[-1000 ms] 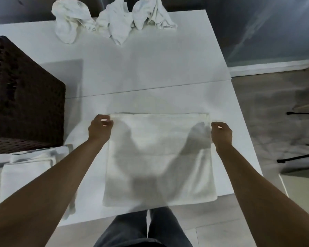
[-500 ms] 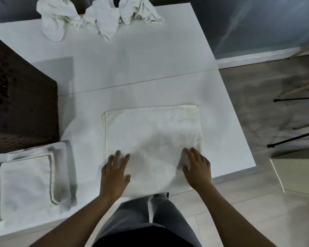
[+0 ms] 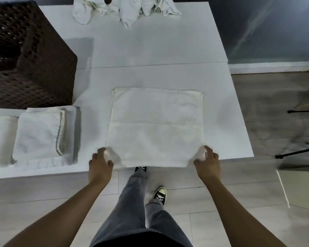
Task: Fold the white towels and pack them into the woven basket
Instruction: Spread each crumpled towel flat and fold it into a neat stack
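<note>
One view only, worn on the head. Looks forward and down, close over the table (image 3: 150, 50) edge and floor (image 3: 43, 202).

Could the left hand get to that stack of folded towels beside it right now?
Probably yes, once it lets go: the left hand grips the flat towel, and nothing lies between it and the folded towels.

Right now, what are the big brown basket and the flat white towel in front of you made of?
The dark brown woven basket looks like wicker or rattan, maybe plastic imitation: crisscrossed strands with small gaps, matte. The flat white towel looks like soft cotton terry: fuzzy surface, stitched hem along its far edge, a fold crease across the middle, and corners that bunch where the left hand and right hand pinch them.
</note>
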{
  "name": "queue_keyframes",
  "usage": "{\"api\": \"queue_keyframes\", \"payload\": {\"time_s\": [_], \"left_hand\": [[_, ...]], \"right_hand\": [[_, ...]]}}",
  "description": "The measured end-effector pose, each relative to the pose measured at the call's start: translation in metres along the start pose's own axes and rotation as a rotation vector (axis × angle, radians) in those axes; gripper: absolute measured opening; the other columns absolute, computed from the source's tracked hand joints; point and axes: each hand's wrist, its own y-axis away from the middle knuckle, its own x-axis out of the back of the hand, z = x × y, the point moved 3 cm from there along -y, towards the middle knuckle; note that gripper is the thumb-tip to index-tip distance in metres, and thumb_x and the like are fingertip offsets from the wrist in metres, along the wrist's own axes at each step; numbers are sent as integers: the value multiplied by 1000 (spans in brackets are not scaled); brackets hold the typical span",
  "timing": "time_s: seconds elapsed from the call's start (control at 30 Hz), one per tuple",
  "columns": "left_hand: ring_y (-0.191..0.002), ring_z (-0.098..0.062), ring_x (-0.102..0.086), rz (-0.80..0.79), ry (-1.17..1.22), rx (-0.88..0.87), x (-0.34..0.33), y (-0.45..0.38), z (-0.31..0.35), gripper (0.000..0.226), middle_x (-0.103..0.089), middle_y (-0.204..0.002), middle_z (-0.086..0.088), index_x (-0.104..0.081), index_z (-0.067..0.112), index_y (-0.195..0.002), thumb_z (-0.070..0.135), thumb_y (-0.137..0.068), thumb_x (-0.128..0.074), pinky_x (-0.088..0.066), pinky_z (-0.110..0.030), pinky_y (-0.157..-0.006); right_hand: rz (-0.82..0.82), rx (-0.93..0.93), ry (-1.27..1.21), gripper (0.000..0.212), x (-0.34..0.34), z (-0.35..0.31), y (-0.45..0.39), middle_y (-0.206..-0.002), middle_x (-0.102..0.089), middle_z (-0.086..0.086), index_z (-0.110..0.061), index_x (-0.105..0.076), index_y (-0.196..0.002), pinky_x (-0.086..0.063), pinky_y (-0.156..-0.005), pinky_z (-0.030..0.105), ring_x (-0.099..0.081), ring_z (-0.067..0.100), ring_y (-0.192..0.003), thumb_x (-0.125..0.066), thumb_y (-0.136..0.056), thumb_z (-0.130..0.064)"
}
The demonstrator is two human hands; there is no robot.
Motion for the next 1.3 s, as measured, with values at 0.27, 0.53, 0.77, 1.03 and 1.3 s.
{"api": "queue_keyframes", "payload": {"time_s": [0.27,0.53,0.77,1.03,1.3], "left_hand": [[-103,-30,-63,-4,231,149,4,22,-17,28,-68,-111,-8,-62,7,-117,25,-96,-64,-45,-36,-86],[-81,-27,-60,-98,323,213,-4,59,-35,28,-62,-79,-4,-54,14,-79,35,-96,-62,-45,-36,-73],[-79,-27,-73,-57,683,356,-7,93,-48,15,-70,-95,-16,-59,3,-103,14,-96,-66,-61,-39,-75],[-74,-32,-69,62,939,275,35,89,-13,21,-70,-92,-14,-68,14,-112,4,-96,-61,-61,-36,-75],[-73,-22,-66,67,1186,269,76,27,30,10,-76,-100,-16,-73,12,-97,19,-94,-67,-56,-33,-79]], "right_hand": [[36,-175,-330,22,0,27,4,-108,-65,11,-10,-67,-106,-43,-64,27,-61,22,-81,-65,-92,-26],[-9,-256,-669,14,-4,46,27,-97,-68,6,-10,-65,-103,-58,-84,38,-69,22,-88,-69,-94,-20],[40,-337,-851,25,-2,54,44,-103,-64,14,-7,-60,-112,-57,-67,32,-63,22,-74,-73,-90,-7],[-66,-221,-1090,11,30,1,44,-95,-67,7,-17,-71,-96,-56,-71,29,-62,19,-68,-71,-92,-7],[-71,-227,-1173,20,70,-62,-4,-92,-75,3,-7,-73,-109,-58,-74,24,-73,13,-77,-76,-90,-12]]}}
